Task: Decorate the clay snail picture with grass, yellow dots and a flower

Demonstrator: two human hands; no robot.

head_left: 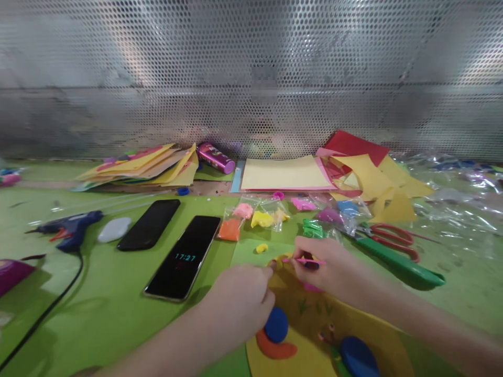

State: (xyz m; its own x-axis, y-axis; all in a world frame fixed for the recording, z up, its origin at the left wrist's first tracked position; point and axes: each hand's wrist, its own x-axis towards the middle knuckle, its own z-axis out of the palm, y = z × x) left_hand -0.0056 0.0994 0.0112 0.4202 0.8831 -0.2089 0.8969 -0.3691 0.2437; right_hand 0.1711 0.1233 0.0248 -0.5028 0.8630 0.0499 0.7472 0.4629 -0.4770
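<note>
My right hand (318, 262) pinches a thin pink stick-like clay tool (314, 261), its tip at a small piece of yellow clay (280, 261) on the top edge of a mustard-yellow paper shape (314, 327). My left hand (247, 290) is curled, its index fingertip down beside that yellow clay; whatever its fingers hold is hidden. On the paper below lie a blue clay disc (276, 324), an orange curved clay piece (277, 346) and a snail-like figure with a blue oval (358, 356). A loose yellow clay bit (261, 248) rests above, on light green paper (243, 255).
Clay packets (229, 229) lie behind my hands. On the left are two phones (183, 259), a white case (114, 230) and a glue gun (73, 228). Scissors (395, 238) and a green-handled tool (404, 264) lie right. Paper stacks (285, 174) line the perforated metal wall (220, 68).
</note>
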